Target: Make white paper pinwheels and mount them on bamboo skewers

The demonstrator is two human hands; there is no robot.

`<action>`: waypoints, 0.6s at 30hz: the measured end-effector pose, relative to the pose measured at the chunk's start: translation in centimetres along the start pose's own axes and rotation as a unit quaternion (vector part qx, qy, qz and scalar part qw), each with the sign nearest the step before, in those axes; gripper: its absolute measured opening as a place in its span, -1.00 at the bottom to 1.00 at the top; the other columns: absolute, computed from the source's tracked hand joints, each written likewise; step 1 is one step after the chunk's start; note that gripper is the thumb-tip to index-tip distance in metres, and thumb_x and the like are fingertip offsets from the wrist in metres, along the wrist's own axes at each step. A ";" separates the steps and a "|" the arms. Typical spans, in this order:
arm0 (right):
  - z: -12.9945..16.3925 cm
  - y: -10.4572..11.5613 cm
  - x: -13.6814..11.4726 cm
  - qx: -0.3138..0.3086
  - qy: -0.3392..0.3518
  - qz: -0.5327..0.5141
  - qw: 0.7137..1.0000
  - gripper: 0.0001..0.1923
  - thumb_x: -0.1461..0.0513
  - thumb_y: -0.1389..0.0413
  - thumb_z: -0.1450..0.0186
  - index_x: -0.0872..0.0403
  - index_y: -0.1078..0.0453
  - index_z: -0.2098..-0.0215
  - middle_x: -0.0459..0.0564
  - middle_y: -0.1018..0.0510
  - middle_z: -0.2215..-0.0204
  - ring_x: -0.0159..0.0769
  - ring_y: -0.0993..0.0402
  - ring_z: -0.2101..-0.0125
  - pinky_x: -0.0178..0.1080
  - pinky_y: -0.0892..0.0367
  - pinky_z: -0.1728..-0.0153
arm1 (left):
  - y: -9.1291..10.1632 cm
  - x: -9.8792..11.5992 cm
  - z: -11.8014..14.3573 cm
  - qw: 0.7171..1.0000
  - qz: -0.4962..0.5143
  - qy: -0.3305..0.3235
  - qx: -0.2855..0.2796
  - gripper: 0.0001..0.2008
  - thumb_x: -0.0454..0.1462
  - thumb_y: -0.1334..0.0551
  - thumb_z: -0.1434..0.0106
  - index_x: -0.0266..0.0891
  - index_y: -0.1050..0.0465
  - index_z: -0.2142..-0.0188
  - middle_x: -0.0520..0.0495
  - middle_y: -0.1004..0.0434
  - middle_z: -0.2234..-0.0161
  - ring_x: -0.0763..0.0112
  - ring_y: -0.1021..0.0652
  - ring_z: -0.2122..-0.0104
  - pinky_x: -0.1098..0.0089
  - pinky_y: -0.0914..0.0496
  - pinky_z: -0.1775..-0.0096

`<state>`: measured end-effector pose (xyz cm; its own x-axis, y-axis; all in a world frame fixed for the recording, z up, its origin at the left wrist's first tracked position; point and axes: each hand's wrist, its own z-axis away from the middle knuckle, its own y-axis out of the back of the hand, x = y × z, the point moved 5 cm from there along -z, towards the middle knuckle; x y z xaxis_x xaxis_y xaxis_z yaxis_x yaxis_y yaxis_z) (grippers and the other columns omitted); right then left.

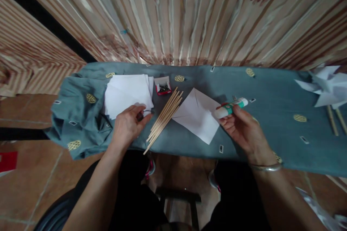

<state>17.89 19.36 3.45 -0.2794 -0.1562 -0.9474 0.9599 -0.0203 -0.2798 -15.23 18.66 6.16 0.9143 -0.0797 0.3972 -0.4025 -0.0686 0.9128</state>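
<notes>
Striped curtains are hanging behind a narrow table [271, 90] draped in teal cloth, where paper craft work is under way. Gluing seems to be the step in hand: the right hand [244, 130] is pinching a glue stick [230, 108] between thumb and fingertips, holding it nearly level just above the cloth, its white end pointing toward the folded white sheet [199, 115] lying just beside it. Whether the cap is on or off is too small to tell. The left hand [127, 124] is resting with fingers curled loosely on the lower edge of a stack of white paper [127, 94]; something dark is showing under the fingertips, unclear what. Between the hands a bundle of thin wooden sticks [165, 114] is lying diagonally, with a small red box of pins [163, 86] at its far end. Judging by this, the next move is calling for an uncapped stick brought down onto the folded sheet, with that sheet held steady. Finished white paper shapes [325, 86] are lying at the table's far right.
</notes>
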 end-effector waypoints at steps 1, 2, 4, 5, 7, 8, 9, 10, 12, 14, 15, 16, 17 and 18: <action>-0.1 -0.2 0.1 0.001 0.000 0.000 1.000 -0.80 0.03 -0.17 -0.24 -0.04 -0.48 0.31 -0.11 -0.62 0.43 -0.36 -0.53 0.46 -0.27 -0.45 0.43 | -0.2 0.0 0.1 1.000 -0.004 -0.004 -0.002 -0.62 -0.02 -0.18 -0.23 -0.20 -0.50 0.11 -0.08 -0.53 0.34 0.26 -0.54 0.36 0.33 -0.39 0.26; -0.1 -0.4 0.2 0.002 0.000 0.004 1.000 -0.80 0.03 -0.16 -0.25 -0.04 -0.48 0.30 -0.10 -0.62 0.41 -0.35 -0.54 0.44 -0.26 -0.46 0.42 | -0.3 0.0 0.1 1.000 -0.003 -0.007 -0.001 -0.64 -0.03 -0.18 -0.22 -0.19 -0.50 0.12 -0.07 -0.53 0.35 0.27 -0.54 0.37 0.34 -0.38 0.27; -0.1 -0.8 0.3 0.000 -0.001 0.010 1.000 -0.80 0.04 -0.14 -0.26 -0.03 -0.47 0.29 -0.08 -0.64 0.39 -0.34 -0.56 0.43 -0.24 -0.48 0.38 | -0.4 0.1 0.1 1.000 0.017 -0.008 -0.003 -0.68 -0.08 -0.20 -0.21 -0.18 -0.52 0.14 -0.06 -0.53 0.37 0.29 -0.52 0.40 0.35 -0.38 0.28; -0.1 -0.9 0.5 0.000 -0.009 0.006 1.000 -0.79 0.04 -0.14 -0.27 -0.02 -0.47 0.29 -0.08 -0.64 0.40 -0.34 -0.56 0.43 -0.23 -0.49 0.37 | -0.3 0.2 0.1 0.999 0.038 -0.004 -0.003 -0.69 -0.10 -0.21 -0.19 -0.18 -0.53 0.15 -0.06 -0.53 0.37 0.31 -0.51 0.41 0.34 -0.38 0.28; 0.0 -1.2 0.7 0.000 -0.035 -0.017 0.999 -0.78 0.04 -0.15 -0.25 0.00 -0.49 0.29 -0.06 -0.64 0.41 -0.34 -0.57 0.43 -0.23 -0.51 0.36 | 0.0 0.5 0.0 0.994 0.108 0.018 0.009 -0.67 -0.12 -0.26 -0.14 -0.20 -0.53 0.14 -0.05 -0.53 0.36 0.34 -0.50 0.42 0.34 -0.40 0.27; 0.0 -1.3 0.8 0.001 -0.048 -0.034 0.998 -0.78 0.05 -0.17 -0.24 0.00 -0.50 0.30 -0.06 -0.65 0.41 -0.35 -0.58 0.42 -0.24 -0.52 0.34 | 0.1 0.7 -0.1 0.986 0.161 0.036 0.021 -0.66 -0.13 -0.29 -0.10 -0.21 -0.54 0.14 -0.05 -0.53 0.35 0.36 -0.50 0.41 0.34 -0.41 0.26; 0.1 -1.4 0.9 0.002 -0.058 -0.049 0.997 -0.78 0.05 -0.19 -0.22 0.01 -0.50 0.30 -0.06 -0.65 0.40 -0.35 -0.59 0.41 -0.25 -0.53 0.32 | 0.0 1.1 -0.1 0.972 0.227 0.058 0.032 -0.64 -0.14 -0.33 -0.06 -0.22 -0.54 0.14 -0.05 -0.54 0.34 0.37 -0.51 0.40 0.35 -0.42 0.26; 0.2 -1.6 1.0 0.003 -0.063 -0.061 0.996 -0.79 0.06 -0.22 -0.20 0.01 -0.51 0.31 -0.07 -0.65 0.39 -0.36 -0.59 0.39 -0.26 -0.54 0.29 | -0.2 1.5 -0.1 0.948 0.304 0.082 0.040 -0.64 -0.15 -0.35 -0.03 -0.23 -0.55 0.17 -0.04 -0.54 0.34 0.39 -0.52 0.39 0.36 -0.43 0.25; 0.4 -2.0 1.0 0.001 -0.066 -0.074 0.995 -0.79 0.07 -0.26 -0.16 0.00 -0.52 0.31 -0.09 -0.66 0.37 -0.37 -0.61 0.36 -0.27 -0.54 0.24 | -1.4 2.9 0.1 0.868 0.475 0.144 0.013 -0.63 -0.17 -0.41 0.05 -0.24 -0.55 0.22 -0.01 -0.56 0.40 0.40 -0.54 0.42 0.37 -0.45 0.27; 0.5 -2.6 1.3 -0.004 -0.070 -0.076 0.995 -0.78 0.07 -0.28 -0.14 0.00 -0.53 0.30 -0.09 -0.66 0.36 -0.34 -0.61 0.35 -0.24 -0.55 0.20 | -3.1 4.8 0.4 0.761 0.618 0.192 -0.040 -0.63 -0.21 -0.44 0.09 -0.24 -0.55 0.24 -0.03 -0.60 0.36 0.35 -0.59 0.36 0.33 -0.48 0.23; 0.6 -2.9 1.5 -0.008 -0.077 -0.079 0.994 -0.77 0.07 -0.29 -0.13 0.01 -0.54 0.30 -0.08 -0.66 0.35 -0.33 -0.62 0.34 -0.22 -0.56 0.19 | -3.8 5.8 0.6 0.716 0.664 0.206 -0.066 -0.64 -0.23 -0.45 0.09 -0.25 -0.56 0.25 -0.06 -0.62 0.33 0.32 -0.61 0.30 0.31 -0.49 0.18; 0.6 -3.3 1.7 -0.013 -0.084 -0.084 0.993 -0.76 0.07 -0.30 -0.12 0.01 -0.54 0.30 -0.07 -0.66 0.33 -0.32 -0.62 0.34 -0.22 -0.56 0.19 | -4.4 6.6 0.7 0.683 0.693 0.216 -0.083 -0.66 -0.25 -0.46 0.09 -0.27 -0.56 0.27 -0.07 -0.62 0.32 0.31 -0.61 0.28 0.31 -0.49 0.16; 0.7 -3.6 1.9 -0.017 -0.091 -0.090 0.992 -0.76 0.08 -0.31 -0.11 0.01 -0.54 0.29 -0.07 -0.66 0.32 -0.32 -0.62 0.34 -0.23 -0.57 0.20 | -5.0 7.3 0.8 0.658 0.712 0.226 -0.099 -0.68 -0.27 -0.46 0.09 -0.28 -0.57 0.29 -0.08 -0.63 0.31 0.31 -0.61 0.26 0.30 -0.49 0.14; 0.7 -3.9 2.2 -0.020 -0.097 -0.099 0.990 -0.75 0.09 -0.32 -0.10 0.02 -0.54 0.29 -0.07 -0.66 0.32 -0.33 -0.62 0.35 -0.24 -0.57 0.22 | -5.4 7.7 0.9 0.640 0.724 0.234 -0.109 -0.69 -0.29 -0.47 0.10 -0.29 -0.57 0.30 -0.08 -0.63 0.30 0.33 -0.61 0.27 0.30 -0.50 0.12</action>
<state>13.56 18.40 2.60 -0.4479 -0.3400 -0.8269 0.8840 -0.0302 -0.4665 -6.05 17.50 4.24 -0.4760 0.4073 0.7795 -0.8733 -0.1143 -0.4736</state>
